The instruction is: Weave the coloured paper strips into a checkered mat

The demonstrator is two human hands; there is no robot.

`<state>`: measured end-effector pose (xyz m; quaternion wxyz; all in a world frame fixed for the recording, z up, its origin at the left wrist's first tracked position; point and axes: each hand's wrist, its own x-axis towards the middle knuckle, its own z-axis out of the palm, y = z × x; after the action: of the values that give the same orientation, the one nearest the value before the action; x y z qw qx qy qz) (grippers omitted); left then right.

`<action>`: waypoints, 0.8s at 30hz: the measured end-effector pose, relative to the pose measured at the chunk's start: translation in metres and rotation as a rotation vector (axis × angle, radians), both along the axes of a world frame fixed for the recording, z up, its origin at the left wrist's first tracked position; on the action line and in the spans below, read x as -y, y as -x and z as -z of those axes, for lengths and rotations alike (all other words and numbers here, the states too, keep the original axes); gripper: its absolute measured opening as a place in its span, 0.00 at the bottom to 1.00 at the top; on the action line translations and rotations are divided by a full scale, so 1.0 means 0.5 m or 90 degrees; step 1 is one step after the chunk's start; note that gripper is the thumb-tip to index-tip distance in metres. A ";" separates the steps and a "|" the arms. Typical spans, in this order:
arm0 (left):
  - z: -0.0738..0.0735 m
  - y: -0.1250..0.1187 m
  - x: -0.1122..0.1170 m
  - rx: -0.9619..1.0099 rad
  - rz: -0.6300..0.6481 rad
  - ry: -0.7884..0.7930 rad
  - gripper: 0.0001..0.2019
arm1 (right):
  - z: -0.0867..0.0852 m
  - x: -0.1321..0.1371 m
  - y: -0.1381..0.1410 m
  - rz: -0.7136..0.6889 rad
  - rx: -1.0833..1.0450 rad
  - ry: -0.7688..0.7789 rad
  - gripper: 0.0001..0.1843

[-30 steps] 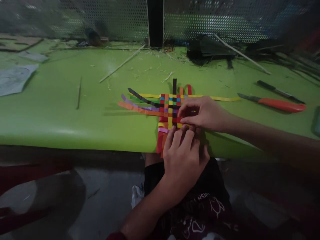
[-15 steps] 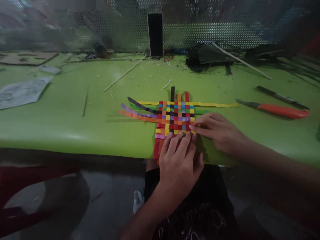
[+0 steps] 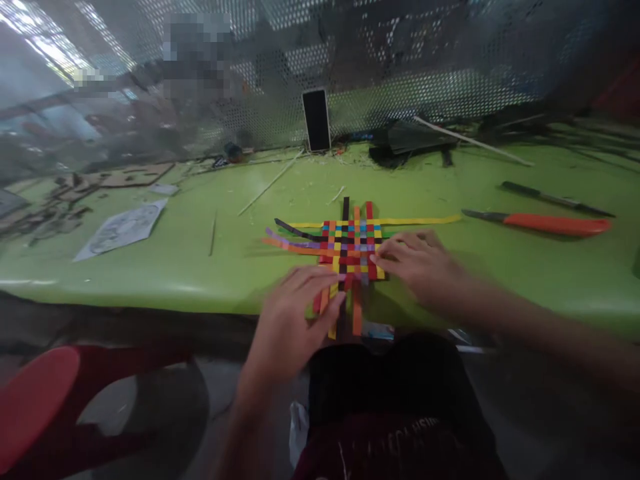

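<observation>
A mat of woven paper strips point(image 3: 353, 248) in many colours lies near the table's front edge. Loose strip ends stick out of it on several sides. My left hand point(image 3: 293, 310) is over its lower left corner, slightly blurred. The fingers there are stretched out, the thumb is apart from them, and the fingertips are by a purple strip. On the right edge of the mat, my right hand point(image 3: 417, 263) has thumb and fingertips closed together at the woven strips. The strip ends under both hands are partly hidden.
To the right lie an orange-handled knife point(image 3: 555, 224) and a dark pen-like tool point(image 3: 555, 198). A phone point(image 3: 317, 121) stands upright against the perforated screen. On the left are a printed sheet point(image 3: 123, 229) and a thin stick point(image 3: 213, 233). A red stool point(image 3: 40, 400) stands below.
My left hand has moved left off the mat's lower middle, uncovering hanging orange and yellow strips. My right hand stays at the right edge. The view has shifted and tilted.
</observation>
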<state>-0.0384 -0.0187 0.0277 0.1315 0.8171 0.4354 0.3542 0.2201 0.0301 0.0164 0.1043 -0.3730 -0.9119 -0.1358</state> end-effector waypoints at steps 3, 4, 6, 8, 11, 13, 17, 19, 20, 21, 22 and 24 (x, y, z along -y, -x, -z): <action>0.002 0.034 -0.033 -0.007 -0.023 0.024 0.11 | -0.013 -0.019 0.021 0.000 -0.089 0.037 0.21; 0.006 0.039 -0.040 -0.012 -0.018 0.041 0.13 | -0.018 -0.026 0.034 -0.006 -0.122 0.056 0.19; 0.014 0.042 -0.048 -0.031 0.009 0.078 0.17 | -0.026 -0.041 0.065 -0.014 -0.161 0.128 0.15; 0.020 0.040 -0.046 -0.065 0.042 0.099 0.20 | -0.030 -0.055 0.098 0.001 -0.163 0.217 0.12; 0.026 0.034 -0.035 -0.114 0.054 0.088 0.23 | -0.028 -0.073 0.132 0.047 -0.152 0.264 0.07; 0.031 0.030 -0.032 -0.130 0.038 0.059 0.21 | -0.026 -0.081 0.141 0.089 -0.160 0.285 0.03; 0.047 0.027 -0.035 -0.114 0.030 0.013 0.16 | -0.023 -0.084 0.142 0.145 -0.239 0.349 0.03; 0.056 0.029 -0.039 -0.083 0.037 0.015 0.14 | -0.020 -0.082 0.145 0.172 -0.296 0.371 0.05; 0.059 0.030 -0.040 -0.074 0.038 0.015 0.13 | -0.018 -0.081 0.147 0.186 -0.318 0.375 0.06; 0.062 0.031 -0.040 -0.071 0.036 0.013 0.13 | -0.016 -0.080 0.149 0.195 -0.335 0.373 0.06; 0.064 0.032 -0.040 -0.075 0.034 0.010 0.12 | -0.014 -0.079 0.150 0.201 -0.349 0.369 0.06; 0.065 0.032 -0.040 -0.088 0.028 0.005 0.13 | -0.011 -0.077 0.150 0.203 -0.372 0.364 0.05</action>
<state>-0.0546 0.0014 -0.0048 0.1118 0.8487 0.4264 0.2922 0.1448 0.0686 0.0221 0.2279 -0.5457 -0.7761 0.2188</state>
